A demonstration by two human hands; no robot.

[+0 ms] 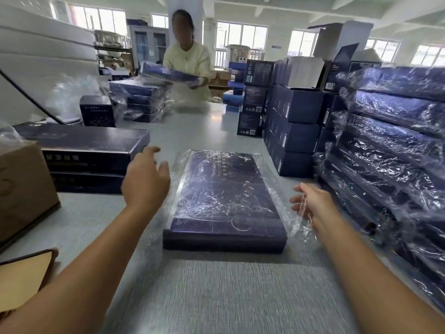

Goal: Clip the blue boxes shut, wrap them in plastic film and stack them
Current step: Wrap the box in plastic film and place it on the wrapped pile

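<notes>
At the middle of the grey table (216, 297) the blue box (221, 196) lies flat under loose plastic film (296, 224); your left hand (144, 182) hovers by its left edge, fingers spread, holding nothing; your right hand (313, 201) meets the film's lifted right edge, fingers half curled; whether it pinches the film cannot be told.

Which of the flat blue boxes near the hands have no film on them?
The two stacked flat dark-blue boxes left of the left hand: bare lids; the others show crinkled film.
</notes>
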